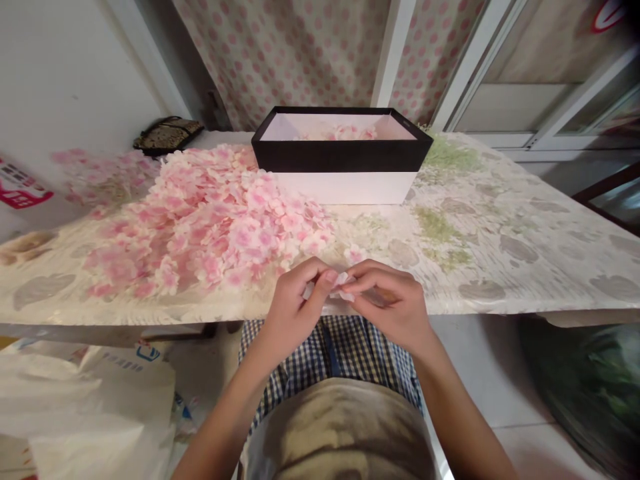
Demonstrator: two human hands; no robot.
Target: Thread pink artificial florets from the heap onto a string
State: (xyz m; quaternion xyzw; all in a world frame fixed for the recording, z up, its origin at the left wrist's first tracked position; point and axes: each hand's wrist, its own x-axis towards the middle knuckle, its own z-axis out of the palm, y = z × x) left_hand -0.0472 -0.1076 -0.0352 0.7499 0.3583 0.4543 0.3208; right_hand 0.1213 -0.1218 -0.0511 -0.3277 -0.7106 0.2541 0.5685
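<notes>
Between my two hands, at the table's front edge, is a small pale pink artificial flower (342,279), partly covered by fingers. My left hand (300,300) pinches it from the left with thumb and forefinger. From the other side my right hand (390,300) has its fingertips closed on the same flower. A single loose pink blossom (355,253) lies on the cloth just beyond my hands. To the left spreads a big heap of pink artificial flowers (215,220). Behind stands a white box with a black rim (340,157), with more pink flowers (350,133) inside.
A patterned tablecloth (520,250) covers the table. Green sprigs (440,227) lie right of the box. A dark patterned pouch (167,133) sits at the back left. Below the table are a white plastic bag (100,413) at left and a dark green rounded object (590,380) at right.
</notes>
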